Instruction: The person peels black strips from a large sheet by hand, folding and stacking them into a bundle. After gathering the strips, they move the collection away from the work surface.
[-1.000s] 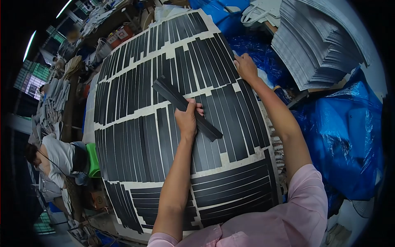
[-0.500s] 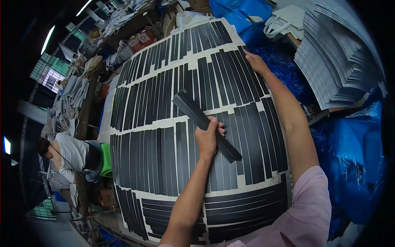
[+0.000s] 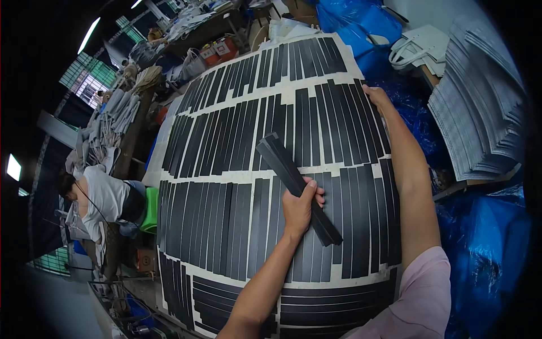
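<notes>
My left hand (image 3: 300, 208) is wrapped round a bundle of black strips (image 3: 288, 172), held slantwise above the middle of a pale board (image 3: 248, 176). Rows of flat black strips (image 3: 197, 226) cover the board, most running lengthwise and some crosswise near my body. At the board's upper right edge, my right hand (image 3: 377, 97) touches the end of a black strip in the second row. Its fingertips are small in view, and whether they grip that strip is unclear.
A person (image 3: 104, 198) in a white top sits at the left by a green stool (image 3: 150, 210). Stacked grey sheets (image 3: 474, 107) stand at the right, above blue plastic wrapping (image 3: 491, 243). Pale bags (image 3: 420, 48) lie at the upper right.
The view has shifted, so the board and both hands appear lower and further right. My left hand still holds the bundle, and my right hand remains at the board's right edge.
</notes>
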{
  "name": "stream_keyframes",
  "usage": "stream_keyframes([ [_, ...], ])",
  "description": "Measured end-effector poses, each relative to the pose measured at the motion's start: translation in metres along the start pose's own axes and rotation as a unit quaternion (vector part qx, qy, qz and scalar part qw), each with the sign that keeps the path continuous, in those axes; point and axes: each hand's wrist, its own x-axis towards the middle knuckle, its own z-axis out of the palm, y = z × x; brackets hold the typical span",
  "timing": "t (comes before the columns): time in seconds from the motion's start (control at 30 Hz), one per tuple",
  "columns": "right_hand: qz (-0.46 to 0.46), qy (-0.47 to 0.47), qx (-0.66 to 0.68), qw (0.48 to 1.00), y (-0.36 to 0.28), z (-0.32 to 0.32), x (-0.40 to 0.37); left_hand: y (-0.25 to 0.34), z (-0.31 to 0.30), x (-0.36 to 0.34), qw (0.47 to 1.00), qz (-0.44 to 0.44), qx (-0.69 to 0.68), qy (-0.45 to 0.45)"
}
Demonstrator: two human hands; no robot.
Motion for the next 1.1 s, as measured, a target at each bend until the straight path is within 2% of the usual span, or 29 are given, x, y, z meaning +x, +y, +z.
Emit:
stream_keyframes([
  [0.07, -0.093, 0.053, -0.048, 0.993, 0.023, -0.003, 0.023, -0.004, 0.0, 0.001, 1.0, 0.01, 0.002, -0.007],
  [0.13, -0.105, 0.049, -0.028, 0.993, 0.032, -0.006, 0.013, -0.003, -0.002, 0.002, 1.0, 0.016, 0.006, -0.01],
  [0.17, -0.106, 0.012, 0.046, 0.993, 0.015, 0.002, -0.028, -0.001, -0.001, 0.001, 1.0, 0.02, 0.001, -0.01],
  [0.23, -0.052, -0.084, 0.131, 0.986, 0.031, -0.003, -0.051, -0.001, 0.001, -0.002, 1.0, 0.021, 0.005, -0.011],
  [0.27, -0.015, -0.044, 0.093, 0.995, 0.031, -0.006, -0.073, 0.0, 0.0, -0.001, 1.0, 0.019, 0.014, -0.011],
  [0.33, 0.055, -0.079, 0.159, 0.983, 0.035, -0.009, -0.118, -0.005, -0.002, 0.001, 1.0, 0.027, 0.008, -0.015],
  [0.43, 0.073, -0.081, 0.203, 0.973, 0.042, -0.018, -0.167, 0.001, -0.004, 0.003, 1.0, -0.006, 0.002, -0.022],
  [0.57, 0.057, -0.097, 0.207, 0.972, 0.048, -0.024, -0.188, 0.009, -0.015, 0.013, 0.991, -0.033, -0.128, 0.017],
  [0.63, 0.048, -0.082, 0.181, 0.979, 0.048, -0.024, -0.194, 0.023, -0.016, 0.01, 0.98, -0.003, -0.201, -0.002],
  [0.67, 0.038, -0.065, 0.153, 0.985, 0.049, -0.023, -0.198, 0.042, -0.011, -0.006, 0.985, 0.004, -0.174, 0.015],
  [0.73, -0.001, -0.052, 0.133, 0.99, 0.059, -0.029, -0.202, 0.064, -0.017, -0.034, 0.979, 0.036, -0.195, -0.036],
  [0.77, -0.02, -0.041, 0.131, 0.99, 0.069, -0.029, -0.193, 0.075, -0.021, -0.056, 0.989, 0.029, -0.142, -0.012],
  [0.83, -0.083, 0.007, -0.018, 0.996, 0.074, -0.028, -0.183, 0.081, -0.045, -0.094, 0.994, 0.014, -0.106, -0.017],
  [0.97, -0.027, 0.015, 0.043, 0.999, 0.061, -0.026, -0.192, 0.078, -0.103, -0.162, 0.977, -0.044, -0.2, 0.066],
  [1.03, -0.024, 0.027, 0.035, 0.999, 0.07, -0.031, -0.181, 0.076, -0.14, -0.195, 0.974, -0.006, -0.201, 0.101],
  [1.1, -0.142, 0.063, -0.043, 0.987, 0.092, -0.043, -0.161, 0.078, -0.177, -0.233, 0.967, 0.028, -0.215, 0.133],
])
